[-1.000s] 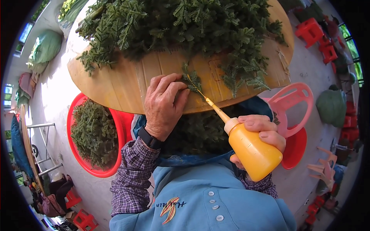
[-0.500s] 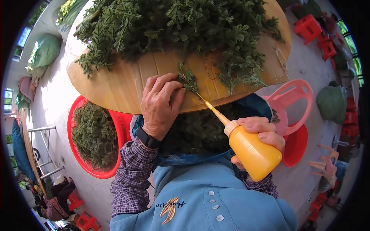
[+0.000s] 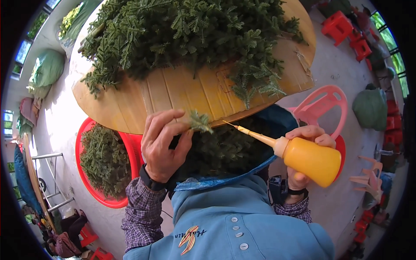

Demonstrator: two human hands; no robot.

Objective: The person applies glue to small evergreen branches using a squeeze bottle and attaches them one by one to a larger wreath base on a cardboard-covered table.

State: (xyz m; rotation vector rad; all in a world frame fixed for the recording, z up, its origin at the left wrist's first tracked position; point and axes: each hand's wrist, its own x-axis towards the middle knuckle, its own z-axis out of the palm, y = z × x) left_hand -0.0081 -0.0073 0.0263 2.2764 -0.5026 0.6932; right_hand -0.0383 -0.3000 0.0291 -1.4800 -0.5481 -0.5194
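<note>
Between its fingertips my left hand [image 3: 165, 141] holds a small green fir sprig [image 3: 200, 121], just off the near edge of the cardboard. My right hand [image 3: 310, 138] is wrapped round a yellow squeeze bottle [image 3: 313, 159], tilted so its long thin nozzle points left toward the sprig. The nozzle tip stands a little apart from the sprig. Below both hands lies a blue bag [image 3: 242, 175] with many dark green sprigs inside. A large heap of fir branches [image 3: 173, 39] covers the far part of the cardboard-topped table [image 3: 173, 91], which has yellow stains.
At the left stands a red basket [image 3: 81, 167] filled with green sprigs. A pink plastic chair [image 3: 340, 102] and a red tub are at the right. Red stools [image 3: 337, 27] and green sacks [image 3: 369, 108] line the right side. A person [image 3: 65, 238] sits at the lower left.
My left hand has lifted the sprig off the cardboard and drawn it down and left. The bottle has moved right and away, its nozzle parting from the sprig.
</note>
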